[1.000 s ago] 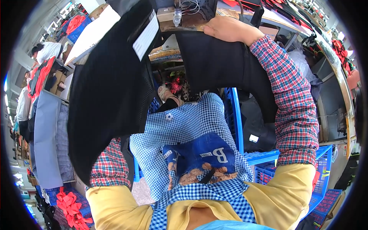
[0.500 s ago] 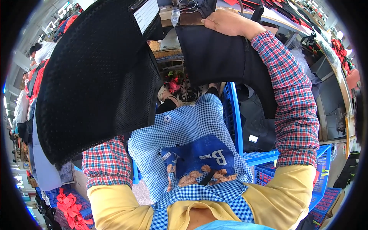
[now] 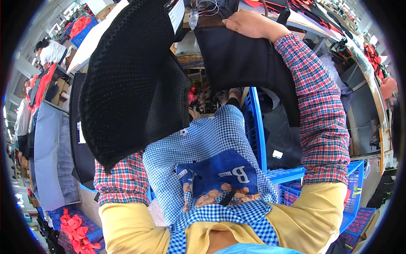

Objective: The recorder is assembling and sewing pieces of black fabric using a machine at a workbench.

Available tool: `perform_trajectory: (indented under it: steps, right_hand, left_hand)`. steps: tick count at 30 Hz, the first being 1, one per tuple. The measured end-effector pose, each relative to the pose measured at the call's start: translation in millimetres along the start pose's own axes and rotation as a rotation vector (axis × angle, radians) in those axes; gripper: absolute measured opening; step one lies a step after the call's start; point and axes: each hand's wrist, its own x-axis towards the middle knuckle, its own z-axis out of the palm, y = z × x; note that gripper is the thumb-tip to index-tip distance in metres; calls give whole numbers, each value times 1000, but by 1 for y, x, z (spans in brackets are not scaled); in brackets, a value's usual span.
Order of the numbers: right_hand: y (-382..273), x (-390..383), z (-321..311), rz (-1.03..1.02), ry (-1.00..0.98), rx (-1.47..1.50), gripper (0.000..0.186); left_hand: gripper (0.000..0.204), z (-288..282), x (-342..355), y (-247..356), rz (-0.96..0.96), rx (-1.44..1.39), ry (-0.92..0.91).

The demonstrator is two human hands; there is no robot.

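A large black mesh fabric piece (image 3: 135, 84) hangs curved over my left forearm, with a white label (image 3: 176, 16) at its upper edge. It hides my left hand, so I cannot make out those fingers. My right hand (image 3: 253, 24) is closed on the top edge of a smooth black fabric panel (image 3: 245, 57) at the worktable, thumb side toward the middle. From there the panel droops toward my lap and along my right sleeve. Whether the mesh and the smooth panel are joined is unclear. Just left of my right hand is a clear plastic fitting (image 3: 193, 20) with thin white wires.
Blue plastic crates (image 3: 256, 127) stand by my right leg. More black and red pieces (image 3: 313, 17) lie on the table at the far right. Red fabric strips (image 3: 76, 228) fill a crate at lower left. A person in white (image 3: 53, 51) is at the far left.
The mesh piece has swung right and folded narrower, uncovering another black piece with a white tag at the left. My right hand stays nearly in place on the smooth panel.
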Motion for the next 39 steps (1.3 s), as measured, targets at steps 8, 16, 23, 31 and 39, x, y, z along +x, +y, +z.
perform_trajectory:
  steps: [8, 16, 23, 31, 39]
  right_hand:
    - [9, 3, 2, -42, -6, 76, 48]
    - [61, -28, -27, 254, 42, -195, 47]
    - [41, -75, -101, 406, 232, 334, 62]
    - [-201, -64, -68, -126, -207, 547, 59]
    - [-176, -123, -126, -234, 62, 429, 34]
  left_hand:
    - [41, -5, 9, -8, -7, -103, 26]
    - [43, -26, -16, -4, 15, -356, 88]
    - [39, 18, -107, 3, 423, 232, 252]
    - [36, 107, -188, 20, 529, 115, 238]
    - [46, 66, -268, 10, 98, 1126, -287]
